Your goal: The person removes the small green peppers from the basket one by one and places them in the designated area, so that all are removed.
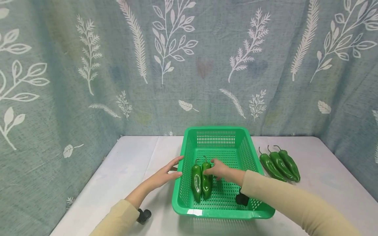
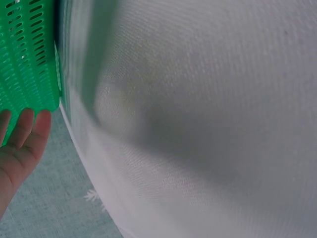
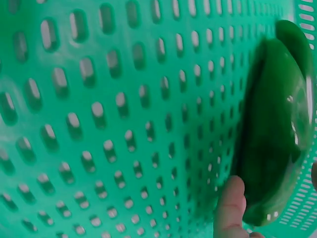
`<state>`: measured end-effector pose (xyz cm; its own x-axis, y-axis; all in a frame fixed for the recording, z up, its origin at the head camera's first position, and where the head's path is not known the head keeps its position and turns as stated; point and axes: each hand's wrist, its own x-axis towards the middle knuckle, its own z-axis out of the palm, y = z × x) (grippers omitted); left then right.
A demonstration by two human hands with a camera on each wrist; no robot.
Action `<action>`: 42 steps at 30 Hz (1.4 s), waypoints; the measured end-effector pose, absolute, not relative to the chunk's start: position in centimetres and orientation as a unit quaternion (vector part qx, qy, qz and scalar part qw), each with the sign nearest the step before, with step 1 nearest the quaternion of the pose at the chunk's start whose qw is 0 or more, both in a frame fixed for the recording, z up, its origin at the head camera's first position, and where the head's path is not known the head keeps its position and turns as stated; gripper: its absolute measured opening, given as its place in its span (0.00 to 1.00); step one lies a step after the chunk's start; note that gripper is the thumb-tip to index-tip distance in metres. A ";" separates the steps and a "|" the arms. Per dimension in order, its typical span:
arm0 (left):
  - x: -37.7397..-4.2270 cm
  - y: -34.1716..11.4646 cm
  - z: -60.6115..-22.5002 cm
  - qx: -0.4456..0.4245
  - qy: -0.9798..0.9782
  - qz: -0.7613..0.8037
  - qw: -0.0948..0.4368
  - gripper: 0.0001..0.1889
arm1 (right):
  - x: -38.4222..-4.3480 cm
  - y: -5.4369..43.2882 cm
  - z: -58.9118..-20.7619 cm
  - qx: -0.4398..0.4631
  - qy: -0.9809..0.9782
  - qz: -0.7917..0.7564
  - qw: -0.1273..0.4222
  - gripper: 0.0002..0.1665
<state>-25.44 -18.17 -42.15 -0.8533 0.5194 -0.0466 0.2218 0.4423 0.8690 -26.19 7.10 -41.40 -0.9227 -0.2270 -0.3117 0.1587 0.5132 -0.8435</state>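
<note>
Right hand [image 1: 222,170] on a green pepper [image 1: 207,187] inside the basket [image 1: 230,214]

Nearest are two cream sleeves: the left sleeve [image 1: 116,219] low beside the basket, the right sleeve [image 1: 283,198] reaching in over the basket's right rim. A small black device [image 1: 144,216] shows at the left wrist, and a matching black device [image 1: 242,198] shows below the right wrist, over the basket. The near rim bears a white patch [image 1: 195,212] (a label or a glint, it is hard to tell which).

The hands are apart from each other. The left hand [image 1: 159,178] is outside the basket, fingers extended and thumb spread from them, with the tips at the left side. The right hand is inside, thumb and fingers on opposite sides of the pepper, holding it; how firmly, I cannot tell. That pepper lies lengthwise on the slotted floor, stem pointing away from the person. Just beside it, on its left, lies a second pepper [image 1: 196,182], stem also away.

Farther off, right of the basket on the white tabletop [image 1: 136,157], three more peppers [image 1: 282,166] lie side by side at a slant, stems toward the far edge. Behind hangs a grey-blue curtain [image 1: 200,111] printed with white leaves and sprigs
</note>
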 end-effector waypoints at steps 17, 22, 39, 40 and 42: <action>-25.4 -18.2 -42.2 0.226 0.834 0.478 0.157 0.34 | -25.8 6.3 -42.4 -0.015 0.840 -0.504 0.200 0.50; -25.4 -18.2 -42.2 0.228 0.834 0.478 0.156 0.34 | -25.8 6.3 -42.5 -0.014 0.836 -0.510 0.202 0.49; -25.5 -18.1 -42.1 0.228 0.837 0.473 0.155 0.34 | -25.8 6.6 -42.2 -0.006 0.816 -0.536 0.216 0.48; -25.5 -18.1 -42.1 0.230 0.836 0.473 0.154 0.34 | -25.8 6.6 -42.2 -0.007 0.816 -0.536 0.216 0.48; -25.5 -18.2 -42.1 0.233 0.836 0.472 0.154 0.34 | -25.9 6.7 -42.1 -0.010 0.815 -0.537 0.216 0.48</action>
<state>-25.52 -18.15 -42.10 -0.8436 0.5357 -0.0370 0.2450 0.4453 0.8612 -25.88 6.70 -42.14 -0.9065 -0.2482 -0.3416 0.2162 0.4222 -0.8804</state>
